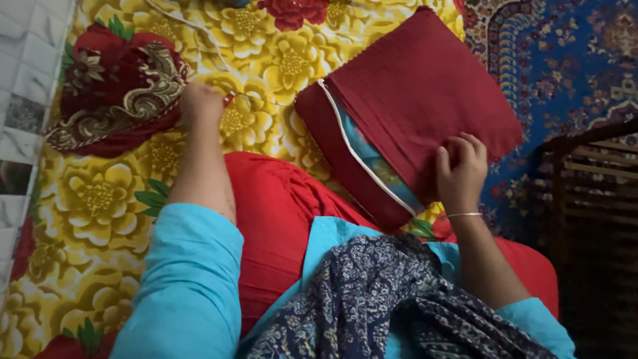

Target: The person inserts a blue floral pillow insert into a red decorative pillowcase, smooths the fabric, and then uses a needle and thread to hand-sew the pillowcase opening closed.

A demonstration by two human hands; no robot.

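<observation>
A dark red fabric pouch (412, 100) with a white zipper edge lies open on the bed, showing a turquoise patterned lining (372, 159). My right hand (460, 169) grips the pouch's near edge, fingers curled over the fabric; a thin bangle circles that wrist. My left hand (199, 103) reaches forward over the yellow flowered sheet (93, 199), fingers closed around a small red item at a thin white cord (199, 33). What that hand pinches is too small to name.
A maroon cloth with gold embroidery (116, 93) lies at the upper left. Red fabric (279, 213) and a dark blue printed scarf (372, 299) cover my lap. A blue patterned carpet (565, 60) and dark wooden furniture (591, 219) are on the right. A tiled wall (23, 80) is at the left.
</observation>
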